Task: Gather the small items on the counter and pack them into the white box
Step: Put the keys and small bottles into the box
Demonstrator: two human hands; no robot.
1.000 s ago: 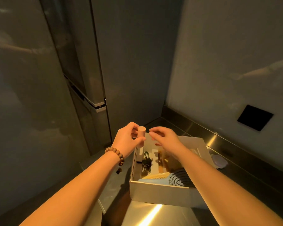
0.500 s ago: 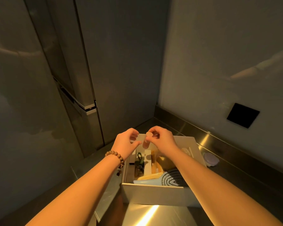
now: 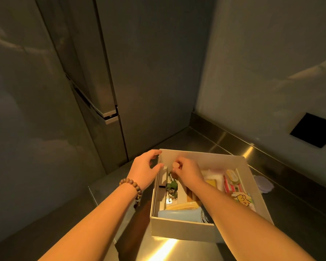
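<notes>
R hand [image 3: 186, 169] pinches small pinkish-tan cylindrical tube [image 3: 176, 165], long axis approx. upright, over far-left corner of white rectangular cardboard box [image 3: 184, 230]. L hand [image 3: 145, 169], fingers relaxed, holds nothing, touches box's left wall. Tube lies directly above box interior; R hand nearer, so drop is straight down.

Brightness: dim overall, with a warm amber cast on skin and steel.
Light source: not visible itself; the near, lower part is lit most, the upper walls fall to grey.
Glare: a bright streak on the steel counter [image 3: 164, 249] just in front of the white box [image 3: 184, 231].
Shadows: dark patch left of the box; box interior murky.
Reflections: faint pale smears on the fridge [image 3: 94, 72].
Distortion: wide-angle lens bends the vertical lines.
Sharpness: soft, with fine detail lost.
</notes>
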